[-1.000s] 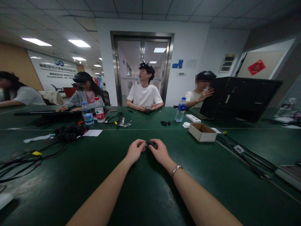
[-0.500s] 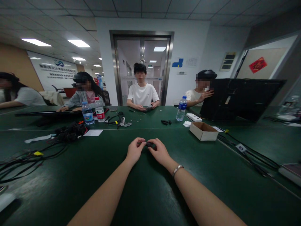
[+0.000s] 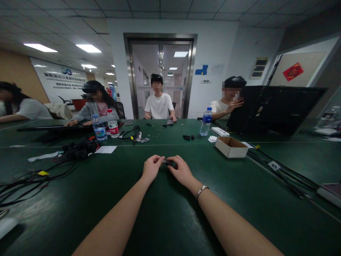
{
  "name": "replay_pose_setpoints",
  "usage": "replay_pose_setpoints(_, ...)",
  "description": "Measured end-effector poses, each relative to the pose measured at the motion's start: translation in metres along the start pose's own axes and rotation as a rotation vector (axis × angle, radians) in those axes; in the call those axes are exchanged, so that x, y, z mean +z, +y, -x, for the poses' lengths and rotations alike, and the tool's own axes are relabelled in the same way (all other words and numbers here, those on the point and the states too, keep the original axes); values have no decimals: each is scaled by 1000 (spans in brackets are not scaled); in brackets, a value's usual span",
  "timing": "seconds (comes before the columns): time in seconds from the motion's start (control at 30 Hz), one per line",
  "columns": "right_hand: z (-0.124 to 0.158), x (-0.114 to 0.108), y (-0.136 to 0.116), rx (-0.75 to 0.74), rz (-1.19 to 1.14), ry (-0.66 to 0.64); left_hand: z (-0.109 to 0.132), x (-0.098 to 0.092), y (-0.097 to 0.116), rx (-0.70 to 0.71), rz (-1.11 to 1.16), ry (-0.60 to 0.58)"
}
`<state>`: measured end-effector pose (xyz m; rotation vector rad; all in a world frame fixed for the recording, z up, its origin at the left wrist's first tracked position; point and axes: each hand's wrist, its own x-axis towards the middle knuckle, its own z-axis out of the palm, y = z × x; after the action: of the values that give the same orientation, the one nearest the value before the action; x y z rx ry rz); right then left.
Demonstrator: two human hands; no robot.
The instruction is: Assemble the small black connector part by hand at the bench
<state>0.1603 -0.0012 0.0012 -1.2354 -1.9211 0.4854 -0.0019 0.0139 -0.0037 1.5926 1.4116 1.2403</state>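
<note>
My left hand [image 3: 151, 168] and my right hand [image 3: 181, 170] meet just above the green table, fingertips turned toward each other. Between them is a small dark piece [image 3: 167, 162] with a lighter, metallic-looking stretch at its left. The left thumb and fingertips pinch its left end, while the fingers of the right hand close around the right end. Much of the piece is behind my fingers, and its exact kind is too small to tell. A silver bracelet [image 3: 201, 191] circles my right wrist.
An open cardboard box [image 3: 231, 147] stands right of my hands, before a bottle [image 3: 206, 121]. Short black pieces [image 3: 188, 137] lie ahead. Black cables [image 3: 77, 149] tangle at left, near two bottles. Several people sit across the green table [image 3: 165, 213]; a monitor [image 3: 277, 110] stands right.
My left hand has shifted slightly left, and more of the dark piece shows between my fingertips. The person opposite has moved their hands apart; a flat dark thing now lies near the far edge.
</note>
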Motion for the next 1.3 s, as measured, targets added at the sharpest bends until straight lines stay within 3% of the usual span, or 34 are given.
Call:
replay_pose_setpoints(0.23, 0, 1, 2, 1, -19, 0, 4, -2, 7, 32, -53, 2)
replay_pose_setpoints(0.53, -1, 1, 1, -15, -9, 13, 3, -1, 3, 121, 116, -21)
replay_pose_setpoints(1.0, -1, 1, 3, -4, -37, 7, 2, 0, -1, 90, 277, 19)
replay_pose_setpoints(1.3, -1, 0, 1, 22, -37, 8, 3, -3, 2, 32, 367, -32)
